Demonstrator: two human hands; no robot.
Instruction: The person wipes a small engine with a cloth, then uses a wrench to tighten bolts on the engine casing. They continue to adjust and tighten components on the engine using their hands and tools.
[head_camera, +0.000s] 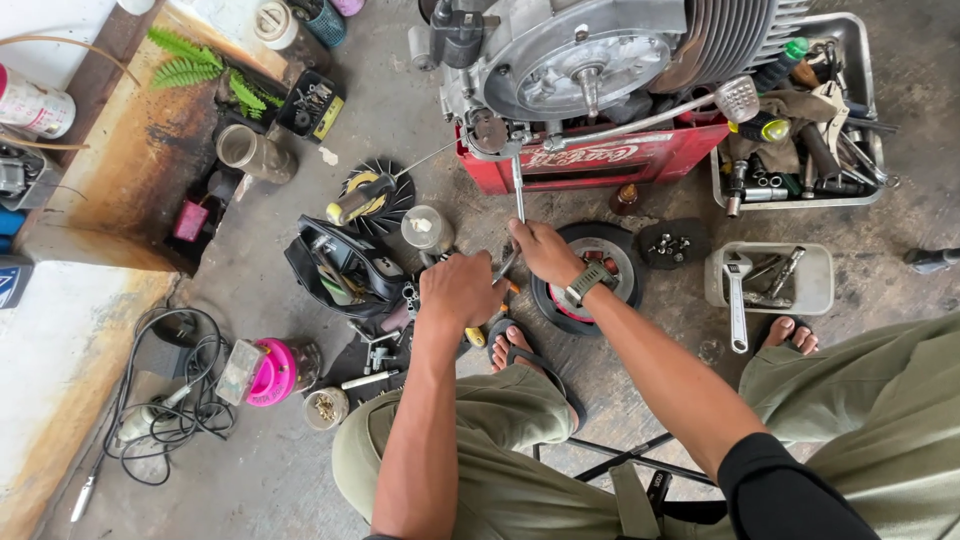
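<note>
My left hand (458, 288) sits low, just above my foot (512, 348), with the arm coming straight up from my knee. Its fingers are curled shut around something small. I think it is a tool handle, but my knuckles hide it, so I cannot tell which tool.

My right hand (545, 250) is a bit higher, and the arm comes in on a slant from the right. A watch (588, 282) is on the wrist. The fingers are closed around the bottom of a thin metal rod (518, 195). The rod goes straight up to the engine (590, 60), which rests on a red crate (600, 160).

To do this well, I think I should keep the rod straight, hold it firm and move slowly so it does not slip off.

Under my right hand lies a round wheel part (612, 258). Further right is a tray (815, 290) with a wrench (736, 300).
</note>
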